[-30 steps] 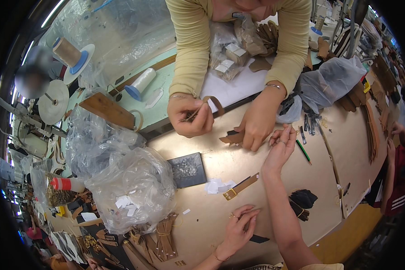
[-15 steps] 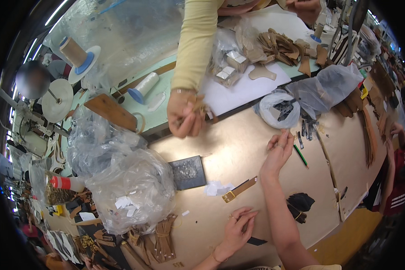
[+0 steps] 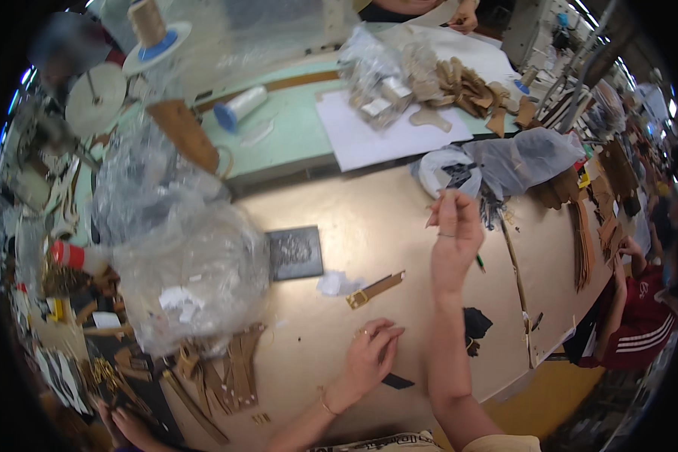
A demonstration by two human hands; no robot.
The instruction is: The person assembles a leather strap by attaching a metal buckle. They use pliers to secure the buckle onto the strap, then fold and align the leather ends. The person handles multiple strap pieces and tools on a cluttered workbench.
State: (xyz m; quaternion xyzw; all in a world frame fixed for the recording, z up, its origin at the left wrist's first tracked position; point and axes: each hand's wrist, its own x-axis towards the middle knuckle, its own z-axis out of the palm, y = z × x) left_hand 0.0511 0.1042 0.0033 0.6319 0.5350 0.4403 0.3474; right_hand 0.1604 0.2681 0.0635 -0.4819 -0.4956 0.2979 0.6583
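Note:
My left hand (image 3: 371,354) hovers over the tan tabletop, its fingers loosely bent and apart, holding nothing I can see. Just beyond it lies a brown leather strap with a gold buckle (image 3: 377,290), next to some small white paper slips (image 3: 340,284). Raised farther ahead, my right hand (image 3: 457,230) has its thumb and fingers drawn together in front of a white plastic bag (image 3: 429,172) of black strips; whatever sits between the fingertips is too small to make out. A green pencil (image 3: 480,262) shows partly behind that hand.
A dark square block (image 3: 295,254) stands beside a large clear plastic bag (image 3: 196,275). Bundled brown straps (image 3: 241,365) lie near left, a black bundle (image 3: 476,324) right of my forearm. Another person's hand (image 3: 465,16) is across the table; a person in red (image 3: 644,316) is at right.
The other person's yellow-sleeved arm has withdrawn from over the table. My right hand has turned, covering more of the pencil. The whole view has shifted, with the table lying farther left and higher.

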